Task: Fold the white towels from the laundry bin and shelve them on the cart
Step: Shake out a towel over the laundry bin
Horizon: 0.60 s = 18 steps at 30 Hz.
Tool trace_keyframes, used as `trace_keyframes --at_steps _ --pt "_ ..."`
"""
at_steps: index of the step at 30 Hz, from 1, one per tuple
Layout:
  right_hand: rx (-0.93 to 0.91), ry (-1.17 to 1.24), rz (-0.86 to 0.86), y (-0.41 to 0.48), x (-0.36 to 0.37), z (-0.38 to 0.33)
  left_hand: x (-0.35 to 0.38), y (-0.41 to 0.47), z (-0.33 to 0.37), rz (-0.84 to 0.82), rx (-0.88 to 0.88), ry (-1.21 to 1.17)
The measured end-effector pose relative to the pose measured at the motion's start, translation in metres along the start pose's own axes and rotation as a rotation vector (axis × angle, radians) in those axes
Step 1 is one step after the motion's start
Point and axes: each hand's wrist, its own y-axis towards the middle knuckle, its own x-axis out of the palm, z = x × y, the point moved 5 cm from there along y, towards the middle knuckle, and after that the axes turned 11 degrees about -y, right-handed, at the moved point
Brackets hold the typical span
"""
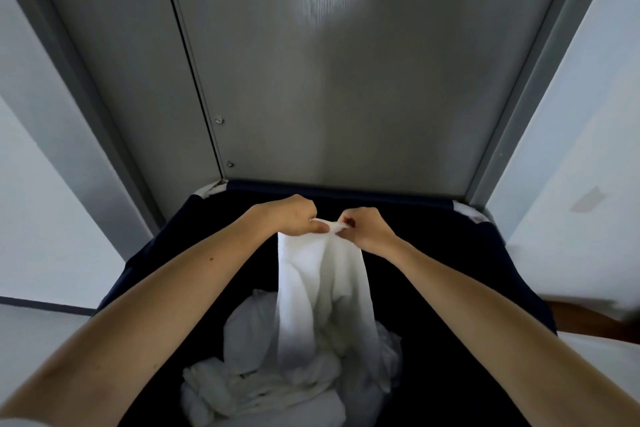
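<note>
A pale wall (41, 201) is filling the left edge of the view, with a dark baseboard (45, 305) running along its foot above a light floor (34, 333). Beside it a grey metal frame (86, 107) is rising at a slant, enclosing a narrow grey panel (138, 80) that is carrying two small screws (219, 120) near its lower right edge. A wider grey door panel (346, 97) is catching a soft patch of light near the top. Directly in front of this door a dark navy fabric laundry bin (450, 253) is standing, its far rim just beside the door's base. Over the bin, the left hand (294, 215) is pinching the top edge of a white towel (322, 288) between thumb and curled fingers. The towel is hanging straight down from the hands, its lower end reaching a rumpled heap of white towels (249, 374) lying at the bottom of the bin. The right hand (367, 229) is pinching the same edge, close beside the left. Further right, the frame's other upright is meeting a pale right wall (571, 149) bearing a small grey patch (587, 199), and a brown strip (588, 319) is showing low down.
</note>
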Motion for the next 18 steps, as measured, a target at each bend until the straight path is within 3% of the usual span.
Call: trace_keyframes --at_steps 5,9,13,15,18 --pt "0.009 0.009 0.069 -0.001 -0.01 0.012 -0.009 -0.004 0.005 0.087 0.062 0.045" --pt "0.009 0.095 0.183 0.001 -0.018 0.005 -0.035 -0.017 0.018 0.552 0.218 -0.193" --pt "0.048 0.149 0.156 0.007 -0.022 0.001 -0.081 -0.028 0.032 0.855 0.325 -0.371" --pt "0.061 0.129 0.135 0.008 -0.023 0.006 -0.097 -0.032 0.027 0.979 0.285 -0.529" --pt "0.113 0.118 0.128 0.009 -0.022 0.02 -0.111 -0.033 0.007 1.075 0.183 -0.992"
